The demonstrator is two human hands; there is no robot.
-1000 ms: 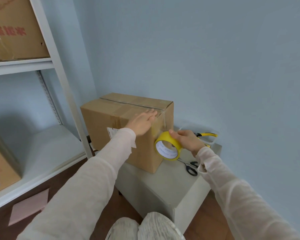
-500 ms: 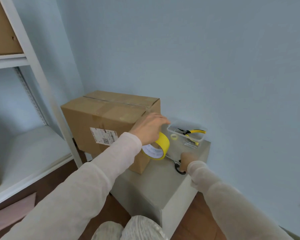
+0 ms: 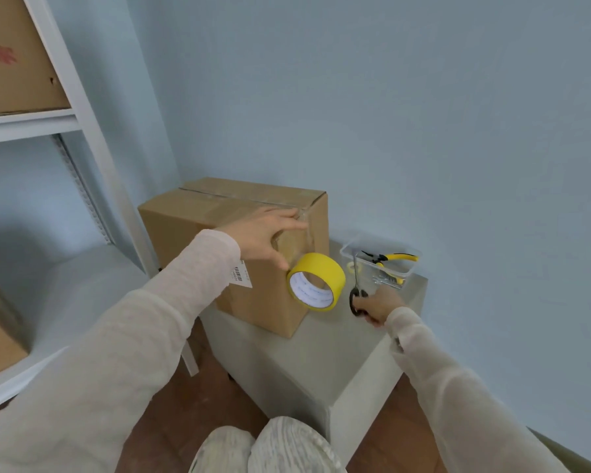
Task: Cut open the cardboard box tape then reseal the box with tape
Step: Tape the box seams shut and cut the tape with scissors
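1. Shelf carton (image 3: 21, 73), upper left: red printed characters on the front face, blurred, not legible.
2. Cardboard box (image 3: 185, 216): white label (image 3: 241, 277) on the near face, with a black barcode and lines of small print. Its upper part is covered by a sleeve (image 3: 198, 268). The digits are too small to read.
3. Tape roll (image 3: 325, 268): faint grey repeated print on the white inner core, illegible.

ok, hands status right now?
Left hand: open, fingers pressing on the box.
Right hand: closed on the scissors.
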